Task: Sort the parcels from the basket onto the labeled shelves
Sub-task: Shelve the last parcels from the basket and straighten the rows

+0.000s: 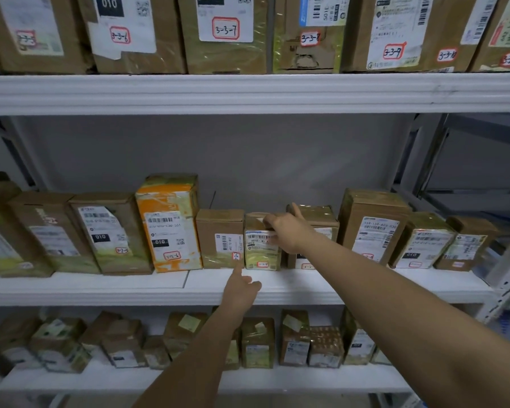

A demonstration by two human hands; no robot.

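My right hand (286, 232) is on the small parcel (262, 245) on the middle shelf (306, 285), fingers over its top front, thumb raised. My left hand (242, 285) holds nothing, forefinger pointing at the tag (236, 256) beside it.

Three white shelves are in view: top shelf (248, 92), middle shelf (130, 287) and bottom shelf (248, 381).

The top shelf carries seven parcels (227, 33), each with one red-outlined handwritten tag (225, 28), so seven tags there.

The middle shelf carries ten parcels in one row: nine brown ones (220, 240) and one orange parcel (168, 225). Two of the ten show a black "010" patch (159, 242).

The bottom shelf holds roughly a dozen small parcels (256, 343); they are too blurred for an exact count.

Two hands reach in, a left hand (242, 287) and a right hand (286, 234).
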